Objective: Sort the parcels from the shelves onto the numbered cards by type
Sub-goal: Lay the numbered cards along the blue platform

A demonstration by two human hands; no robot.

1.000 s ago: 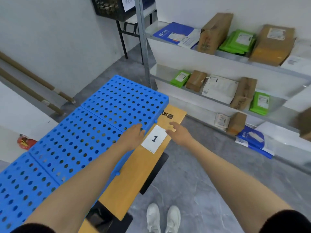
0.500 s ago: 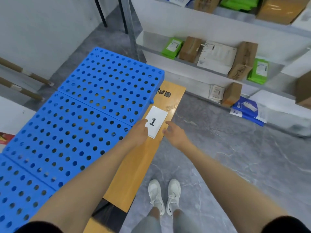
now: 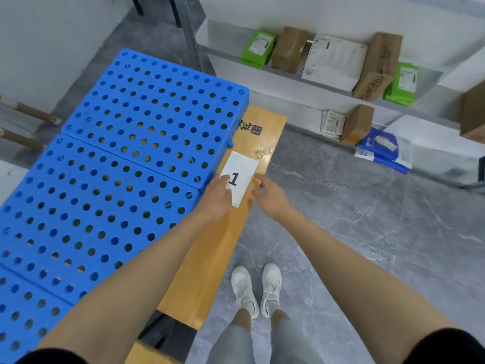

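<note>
A white card marked 1 lies on a yellow wooden bench beside the blue perforated pallet. My left hand rests with its fingers on the card's left lower part. My right hand touches the bench at the card's right edge, fingers loosely bent. Parcels sit on the white shelves: green bags, brown boxes, a white bag, a tall brown box, another green bag. Lower down are a small white parcel, a brown box and blue envelopes.
A grey metal shelf post stands at the pallet's far corner. Grey marble-patterned floor spreads between bench and shelves. My white shoes stand by the bench. Cardboard tubes lie at the left wall. A brown box edge shows at right.
The view has tilted down and drawn back. Both hands slid toward me along the card's sides, and the left hand now lies over the card's lower left corner.
</note>
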